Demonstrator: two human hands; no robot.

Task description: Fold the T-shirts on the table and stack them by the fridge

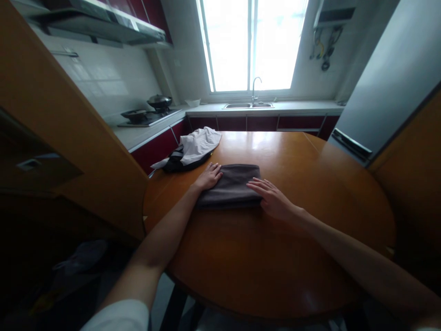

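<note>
A dark grey folded cloth (237,186), likely a garment though its kind does not show, lies flat in a neat rectangle on the wooden table (248,257). My left hand (209,176) rests on its left edge, palm down with fingers stretched out. At the right edge my right hand (270,195) touches the cloth, its fingers extended over the top and the thumb hidden low at the side. Beyond my left hand sits a loose heap of white and black clothes (200,146) at the table's left rim.
A stove (151,118) with a lidded pan (159,101) and another pan (134,115) stands at the back left. The sink (248,105) is under the window. A fridge (382,87) rises at the right, and a wooden panel (79,133) borders the left.
</note>
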